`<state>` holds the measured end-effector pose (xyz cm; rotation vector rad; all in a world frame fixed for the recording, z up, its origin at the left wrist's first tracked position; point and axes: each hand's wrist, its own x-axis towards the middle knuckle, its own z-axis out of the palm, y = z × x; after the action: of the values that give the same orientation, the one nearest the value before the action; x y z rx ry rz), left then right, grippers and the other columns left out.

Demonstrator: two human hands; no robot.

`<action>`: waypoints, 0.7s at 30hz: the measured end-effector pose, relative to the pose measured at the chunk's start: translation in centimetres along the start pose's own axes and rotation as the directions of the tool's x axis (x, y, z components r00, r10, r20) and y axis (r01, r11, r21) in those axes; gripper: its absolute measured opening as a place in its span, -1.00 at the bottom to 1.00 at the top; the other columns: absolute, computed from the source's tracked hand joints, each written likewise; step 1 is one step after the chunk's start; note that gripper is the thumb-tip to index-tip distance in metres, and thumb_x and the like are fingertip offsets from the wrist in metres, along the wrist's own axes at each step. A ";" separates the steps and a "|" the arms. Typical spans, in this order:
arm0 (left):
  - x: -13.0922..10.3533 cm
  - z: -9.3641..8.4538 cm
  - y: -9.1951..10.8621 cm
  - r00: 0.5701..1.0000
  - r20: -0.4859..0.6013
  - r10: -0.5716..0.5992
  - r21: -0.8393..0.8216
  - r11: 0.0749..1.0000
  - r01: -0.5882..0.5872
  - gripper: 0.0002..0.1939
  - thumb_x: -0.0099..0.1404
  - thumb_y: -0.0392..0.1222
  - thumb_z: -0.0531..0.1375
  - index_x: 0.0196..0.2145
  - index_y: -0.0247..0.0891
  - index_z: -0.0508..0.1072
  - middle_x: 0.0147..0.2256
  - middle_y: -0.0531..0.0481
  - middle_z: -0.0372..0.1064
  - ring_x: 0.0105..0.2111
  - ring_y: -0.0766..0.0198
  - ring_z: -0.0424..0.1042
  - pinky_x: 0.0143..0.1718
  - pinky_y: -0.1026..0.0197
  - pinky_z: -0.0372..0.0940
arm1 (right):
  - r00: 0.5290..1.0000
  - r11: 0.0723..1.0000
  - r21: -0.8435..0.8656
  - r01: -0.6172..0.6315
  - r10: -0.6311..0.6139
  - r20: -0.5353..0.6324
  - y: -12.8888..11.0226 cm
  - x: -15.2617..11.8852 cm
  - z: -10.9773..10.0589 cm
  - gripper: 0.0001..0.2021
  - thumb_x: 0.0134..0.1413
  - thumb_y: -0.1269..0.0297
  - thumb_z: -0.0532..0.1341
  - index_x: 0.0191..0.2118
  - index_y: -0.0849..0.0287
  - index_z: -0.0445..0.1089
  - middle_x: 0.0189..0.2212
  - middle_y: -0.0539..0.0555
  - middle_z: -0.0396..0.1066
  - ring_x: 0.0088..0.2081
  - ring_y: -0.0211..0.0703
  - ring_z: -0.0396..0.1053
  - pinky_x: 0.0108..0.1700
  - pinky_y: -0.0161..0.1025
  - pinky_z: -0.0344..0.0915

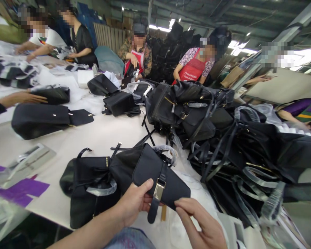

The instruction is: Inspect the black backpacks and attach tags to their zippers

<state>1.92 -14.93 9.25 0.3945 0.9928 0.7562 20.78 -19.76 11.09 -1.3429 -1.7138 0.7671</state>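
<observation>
A black backpack (124, 162) lies on the white table before me, its flap (150, 166) raised toward my hands. The flap carries a strap with a gold buckle (159, 190), and the strap's rounded end hangs down. My left hand (136, 200) is closed on the flap's edge beside the buckle, thumb on top and fingers underneath. With thumb and forefinger, my right hand (197, 218) pinches the flap's right corner. A clear plastic wrap covers the bag's top handle (168, 152). Left of it, touching, lies a second black backpack (90, 186) with a wrapped handle.
A large heap of black bags (186, 107) fills the right side. Another black bag (41, 119) lies at the left, near a co-worker's hand (23, 99). Purple sheets (31, 190) and a pale box (33, 162) are at the left edge. Several people work around the table.
</observation>
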 end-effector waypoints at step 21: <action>-1.2 0.0 0.9 0.994 -0.036 -0.100 -0.051 0.994 0.098 -0.56 -0.06 0.06 0.30 -0.31 -0.35 0.43 -0.46 -0.10 0.49 -0.50 0.22 0.45 -0.37 0.16 0.32 | 0.641 0.423 -0.523 0.740 -0.679 0.357 -1.2 3.2 0.9 -0.71 0.18 0.55 0.06 -0.08 0.30 0.46 -0.26 0.22 0.56 -0.31 -0.08 0.50 -0.31 -0.21 0.42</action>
<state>1.17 -15.23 10.51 0.2872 1.0203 0.6989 19.08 -16.94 12.36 -0.7668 -2.4789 -0.3159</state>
